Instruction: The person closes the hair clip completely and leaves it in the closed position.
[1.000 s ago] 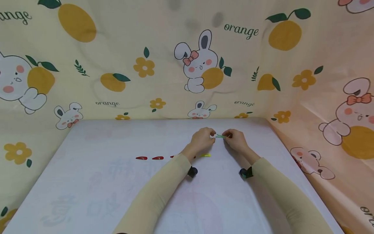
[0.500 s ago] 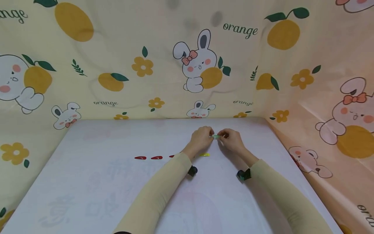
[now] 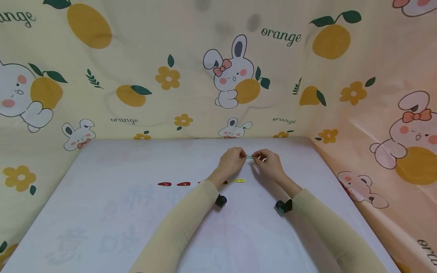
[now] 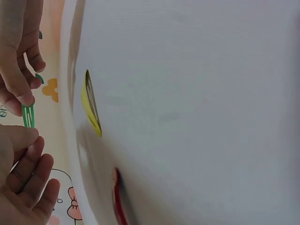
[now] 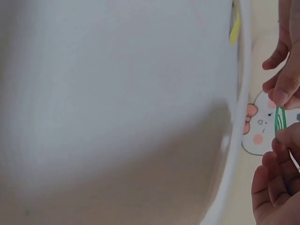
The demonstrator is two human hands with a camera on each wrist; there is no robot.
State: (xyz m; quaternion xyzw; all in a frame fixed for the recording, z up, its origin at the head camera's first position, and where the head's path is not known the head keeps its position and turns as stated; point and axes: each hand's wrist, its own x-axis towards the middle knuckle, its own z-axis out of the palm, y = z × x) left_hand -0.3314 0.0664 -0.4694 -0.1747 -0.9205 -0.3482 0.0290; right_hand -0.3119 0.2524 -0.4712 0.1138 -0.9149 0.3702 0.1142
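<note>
Between my two hands a green snap hair clip [image 3: 249,157] is held above the far part of the table. My left hand [image 3: 232,161] pinches one end of it between thumb and fingertips. The other end is pinched by my right hand [image 3: 269,163]. In the left wrist view the green clip [image 4: 28,116] shows its slotted frame between the two thumbs. The right wrist view shows the same clip [image 5: 280,117] with its inner tongue looking bent; fingertips cover both ends.
A yellow hair clip [image 3: 239,181] lies on the white table [image 3: 136,227], ending a row of red clips that includes one red clip [image 3: 183,184] to the left. My left forearm partly hides the row. A printed cloth [image 3: 191,94] hangs behind the table.
My right hand has moved left, closer to my left hand. The green clip has shifted slightly left and up, and both hands now pinch it at its ends.
</note>
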